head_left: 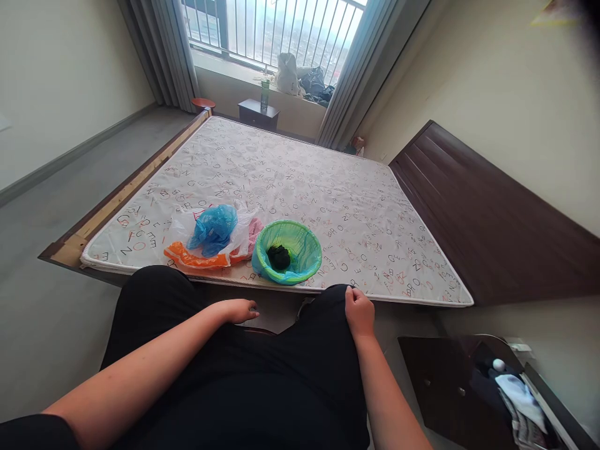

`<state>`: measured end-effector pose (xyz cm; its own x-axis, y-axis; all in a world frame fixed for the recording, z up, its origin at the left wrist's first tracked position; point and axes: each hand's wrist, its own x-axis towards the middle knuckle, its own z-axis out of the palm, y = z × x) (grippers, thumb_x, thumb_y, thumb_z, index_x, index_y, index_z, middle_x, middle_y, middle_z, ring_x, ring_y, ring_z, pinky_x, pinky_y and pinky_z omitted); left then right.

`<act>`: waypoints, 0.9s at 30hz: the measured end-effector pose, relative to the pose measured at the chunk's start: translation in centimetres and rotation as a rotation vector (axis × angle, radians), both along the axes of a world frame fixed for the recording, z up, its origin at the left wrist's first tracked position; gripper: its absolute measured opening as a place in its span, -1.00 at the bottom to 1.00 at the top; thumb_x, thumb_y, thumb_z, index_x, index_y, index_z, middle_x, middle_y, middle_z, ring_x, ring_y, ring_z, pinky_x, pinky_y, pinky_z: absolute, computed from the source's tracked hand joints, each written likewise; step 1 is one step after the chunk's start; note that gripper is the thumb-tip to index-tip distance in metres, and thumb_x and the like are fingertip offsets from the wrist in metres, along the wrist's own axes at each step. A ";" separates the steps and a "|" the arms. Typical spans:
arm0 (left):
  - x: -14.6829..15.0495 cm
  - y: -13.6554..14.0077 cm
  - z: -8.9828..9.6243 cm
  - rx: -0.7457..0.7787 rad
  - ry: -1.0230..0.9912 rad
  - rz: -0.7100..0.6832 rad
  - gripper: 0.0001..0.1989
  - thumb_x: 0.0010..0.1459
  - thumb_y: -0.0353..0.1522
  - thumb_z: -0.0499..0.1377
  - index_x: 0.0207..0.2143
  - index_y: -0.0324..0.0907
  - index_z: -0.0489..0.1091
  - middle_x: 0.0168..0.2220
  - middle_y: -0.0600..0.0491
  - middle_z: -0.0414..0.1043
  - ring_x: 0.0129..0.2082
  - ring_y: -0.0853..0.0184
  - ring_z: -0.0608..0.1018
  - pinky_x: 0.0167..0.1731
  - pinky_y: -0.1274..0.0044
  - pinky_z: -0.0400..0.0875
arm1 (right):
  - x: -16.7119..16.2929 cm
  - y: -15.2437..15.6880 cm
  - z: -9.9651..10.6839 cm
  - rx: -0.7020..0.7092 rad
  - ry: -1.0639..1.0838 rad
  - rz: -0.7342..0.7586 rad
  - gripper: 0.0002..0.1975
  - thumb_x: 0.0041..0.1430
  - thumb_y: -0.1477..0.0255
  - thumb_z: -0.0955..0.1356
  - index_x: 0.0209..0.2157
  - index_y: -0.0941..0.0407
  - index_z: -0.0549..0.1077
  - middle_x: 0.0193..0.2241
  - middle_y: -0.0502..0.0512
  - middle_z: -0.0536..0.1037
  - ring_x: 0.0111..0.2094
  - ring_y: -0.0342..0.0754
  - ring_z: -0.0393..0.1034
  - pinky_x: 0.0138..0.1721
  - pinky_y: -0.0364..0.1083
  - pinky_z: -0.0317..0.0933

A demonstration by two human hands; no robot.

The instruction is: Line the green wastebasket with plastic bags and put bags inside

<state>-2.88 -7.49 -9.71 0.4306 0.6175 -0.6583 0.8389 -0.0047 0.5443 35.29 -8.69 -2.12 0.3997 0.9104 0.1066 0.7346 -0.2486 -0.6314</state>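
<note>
My left hand (239, 310) hovers over my lap between the knees, its fingers loosely bent and a little apart, with nothing in it. My right hand (360, 310) rests on my right knee, fingers curled in; no object shows in it. Before me on the mattress (347, 187) stands a green wastebasket (316, 240) lined with a blue-green bag, a dark crumpled thing (280, 257) inside. Left of it lies a white and orange plastic bag (199, 255) with a crumpled blue plastic bag (214, 226) on top and a pink cloth-like piece (255, 230) beside it.
A wooden bed frame (70, 250) edges the mattress on the left, and a dark headboard (487, 219) rises on the right. A nightstand (257, 115) stands beyond, below the window. Another dark cabinet (435, 381) at lower right carries clothes (520, 400) and a white ball-like item (499, 365).
</note>
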 end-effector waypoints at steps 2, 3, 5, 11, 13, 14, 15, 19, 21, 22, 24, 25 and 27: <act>0.0 0.0 -0.2 0.008 0.003 -0.011 -0.50 0.22 -0.05 0.15 0.07 -0.15 0.52 0.07 -0.21 0.57 0.09 -0.06 0.57 0.08 0.29 0.39 | -1.3 1.0 -0.1 0.117 0.333 -0.175 -0.61 0.31 0.15 0.19 -0.54 0.03 0.09 -0.63 -0.11 0.12 -0.56 -0.12 0.02 -0.47 -0.12 -0.02; 0.1 0.0 -0.4 0.019 -0.006 -0.008 -0.51 0.23 -0.07 0.14 0.05 -0.16 0.52 0.06 -0.21 0.57 0.08 -0.05 0.58 0.07 0.29 0.39 | -2.2 1.6 -0.3 0.170 0.533 -0.252 -0.65 0.32 0.19 0.18 -0.51 0.03 0.08 -0.62 -0.13 0.11 -0.57 -0.14 0.05 -0.49 -0.14 0.03; 0.3 0.3 -0.9 0.039 -0.059 0.039 -0.56 0.24 -0.10 0.14 0.01 -0.17 0.54 0.02 -0.17 0.59 0.05 -0.01 0.58 0.06 0.31 0.39 | -4.1 2.9 -1.1 0.195 0.898 -0.368 -0.77 0.30 0.30 0.19 -0.45 0.03 0.13 -0.57 -0.14 0.17 -0.58 -0.17 0.14 -0.49 -0.17 0.15; 1.0 3.0 -2.3 -0.182 -0.300 0.679 -0.66 0.25 -0.17 0.15 -0.05 -0.18 0.46 0.00 -0.12 0.58 -0.02 0.09 0.61 -0.17 0.43 0.49 | -7.6 6.3 -3.9 -0.186 1.157 -0.557 -0.89 0.22 0.47 0.28 -0.20 0.02 0.28 -0.33 -0.07 0.43 -0.43 -0.20 0.41 -0.41 -0.22 0.32; 1.1 4.1 -2.5 -0.216 -0.329 0.794 -0.64 0.32 -0.19 0.07 0.07 -0.17 0.36 0.12 -0.15 0.51 0.03 0.12 0.59 -0.21 0.46 0.49 | -7.7 7.2 -4.6 -0.260 1.142 -0.563 -0.88 0.22 0.44 0.31 -0.19 0.02 0.31 -0.36 -0.05 0.43 -0.44 -0.17 0.41 -0.41 -0.19 0.34; 1.0 4.6 -2.6 -0.222 -0.343 0.824 -0.62 0.36 -0.18 0.02 0.13 -0.15 0.29 0.17 -0.16 0.46 0.05 0.15 0.58 -0.20 0.47 0.49 | -7.7 7.6 -4.9 -0.298 1.135 -0.567 -0.89 0.23 0.42 0.31 -0.18 0.03 0.33 -0.38 -0.04 0.43 -0.44 -0.16 0.41 -0.41 -0.17 0.35; 1.0 5.1 -2.6 -0.231 -0.360 0.863 -0.60 0.39 -0.17 -0.03 0.17 -0.14 0.23 0.21 -0.17 0.42 0.07 0.17 0.57 -0.19 0.48 0.49 | -7.8 7.9 -5.2 -0.335 1.128 -0.571 -0.89 0.24 0.41 0.31 -0.18 0.03 0.34 -0.39 -0.04 0.42 -0.45 -0.15 0.40 -0.41 -0.16 0.36; 0.9 6.0 -2.8 -0.280 -0.404 0.984 -0.59 0.45 -0.14 -0.15 0.20 -0.15 0.12 0.27 -0.20 0.33 0.08 0.18 0.55 -0.16 0.48 0.50 | -8.9 8.6 -6.5 -0.442 1.116 -0.580 -0.89 0.28 0.37 0.29 -0.17 0.04 0.38 -0.40 0.00 0.41 -0.44 -0.12 0.41 -0.38 -0.11 0.39; 0.9 6.1 -2.8 -0.303 -0.423 1.018 -0.59 0.46 -0.15 -0.16 0.20 -0.16 0.11 0.26 -0.21 0.34 0.06 0.18 0.55 -0.16 0.47 0.51 | -9.7 8.5 -7.1 -0.466 1.117 -0.581 -0.88 0.30 0.35 0.27 -0.15 0.03 0.38 -0.37 0.03 0.42 -0.41 -0.10 0.41 -0.36 -0.09 0.40; 0.9 6.2 -2.8 -0.312 -0.437 1.032 -0.59 0.46 -0.14 -0.16 0.20 -0.15 0.11 0.26 -0.21 0.35 0.05 0.18 0.56 -0.15 0.47 0.51 | -10.1 8.5 -7.4 -0.472 1.119 -0.581 -0.87 0.31 0.34 0.27 -0.14 0.02 0.39 -0.35 0.04 0.43 -0.39 -0.09 0.42 -0.35 -0.08 0.41; 0.8 6.2 -2.7 -0.327 -0.469 1.062 -0.59 0.46 -0.14 -0.16 0.21 -0.13 0.12 0.25 -0.19 0.36 0.03 0.20 0.58 -0.14 0.46 0.52 | -10.8 8.4 -7.9 -0.478 1.130 -0.580 -0.84 0.34 0.31 0.25 -0.10 -0.01 0.39 -0.31 0.05 0.44 -0.35 -0.06 0.44 -0.32 -0.07 0.41; 0.8 6.3 -2.6 -0.331 -0.484 1.079 -0.59 0.46 -0.15 -0.16 0.22 -0.11 0.13 0.25 -0.17 0.36 0.02 0.21 0.58 -0.14 0.46 0.53 | -11.0 8.3 -8.1 -0.479 1.140 -0.579 -0.82 0.35 0.29 0.23 -0.09 -0.01 0.38 -0.30 0.06 0.45 -0.32 -0.04 0.46 -0.31 -0.06 0.42; 0.7 6.4 -2.4 -0.338 -0.507 1.108 -0.60 0.45 -0.16 -0.15 0.22 -0.08 0.15 0.26 -0.16 0.36 0.01 0.24 0.60 -0.16 0.48 0.54 | -11.4 8.2 -8.2 -0.473 1.169 -0.573 -0.78 0.39 0.26 0.19 -0.07 -0.01 0.37 -0.27 0.08 0.47 -0.29 -0.01 0.49 -0.30 -0.04 0.42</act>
<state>-2.22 -1.10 -12.08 0.0410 0.6411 -0.7664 0.0015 0.7670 0.6417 23.89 -0.44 -10.34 0.3688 0.4462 -0.8154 -0.4334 -0.6935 -0.5755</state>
